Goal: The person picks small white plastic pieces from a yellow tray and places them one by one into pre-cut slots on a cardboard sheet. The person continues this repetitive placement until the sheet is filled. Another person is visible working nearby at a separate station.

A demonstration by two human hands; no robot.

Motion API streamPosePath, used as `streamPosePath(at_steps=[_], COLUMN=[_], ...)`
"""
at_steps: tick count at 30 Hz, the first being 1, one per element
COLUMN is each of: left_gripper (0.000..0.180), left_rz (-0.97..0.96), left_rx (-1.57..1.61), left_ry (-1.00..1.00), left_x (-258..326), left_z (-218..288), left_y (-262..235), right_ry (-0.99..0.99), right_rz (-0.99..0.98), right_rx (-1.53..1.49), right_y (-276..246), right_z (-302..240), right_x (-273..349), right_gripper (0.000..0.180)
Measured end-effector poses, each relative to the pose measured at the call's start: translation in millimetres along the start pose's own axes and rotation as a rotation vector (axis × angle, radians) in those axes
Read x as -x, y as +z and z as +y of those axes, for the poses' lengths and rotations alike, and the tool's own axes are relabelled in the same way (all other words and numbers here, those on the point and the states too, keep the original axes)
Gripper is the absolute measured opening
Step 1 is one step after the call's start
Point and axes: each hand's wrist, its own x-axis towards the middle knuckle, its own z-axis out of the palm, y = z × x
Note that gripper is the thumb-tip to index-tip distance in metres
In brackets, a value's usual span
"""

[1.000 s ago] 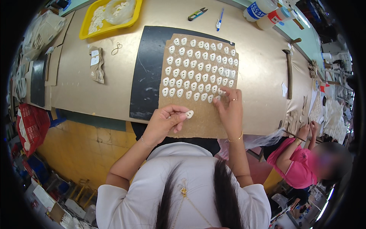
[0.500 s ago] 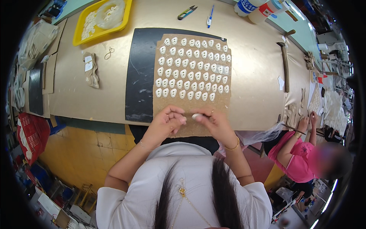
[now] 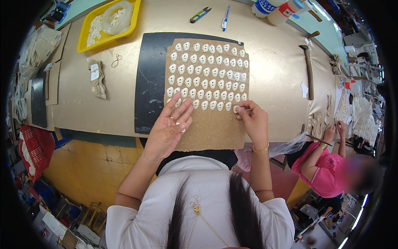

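Pinching a white piece (image 3: 235,109) in the right hand (image 3: 254,120) near the brown board's (image 3: 211,129) right edge, at the end of an apparently almost full sixth row (image 3: 212,105) below five seemingly complete rows (image 3: 206,71), and holding the left hand's (image 3: 166,129) fingers apart, with another piece (image 3: 183,130) by the thumb.

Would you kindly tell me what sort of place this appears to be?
It looks like a workshop or small factory, probably for handwork: white pieces lie in rows on a brown board, a yellow tray holds loose ones, and a co-worker in pink sits farther right.
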Motion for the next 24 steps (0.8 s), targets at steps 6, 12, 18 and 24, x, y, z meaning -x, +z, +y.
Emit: streamPosePath(at_steps=[6,12,18,24], left_gripper=[0.077,0.058,0.053,0.052], left_rz=[-0.001,0.011,0.054,-0.038], left_rx=[-0.015,0.117,0.218,0.202], left_ry=[0.009,-0.014,-0.043,-0.073], left_x=[2,0,-4,-3], left_z=[-1,2,-4,-15], left_y=[1,3,5,8], right_ry=[-0.206,-0.464,-0.312,-0.540], right_rz=[0.056,0.258,-0.043,-0.387], right_rx=[0.157,0.442,0.119,0.116], right_y=[5,9,24,61], right_z=[9,8,-26,-54], right_x=[-6,-10,15,41], right_gripper=[0.011,0.022,0.029,0.026])
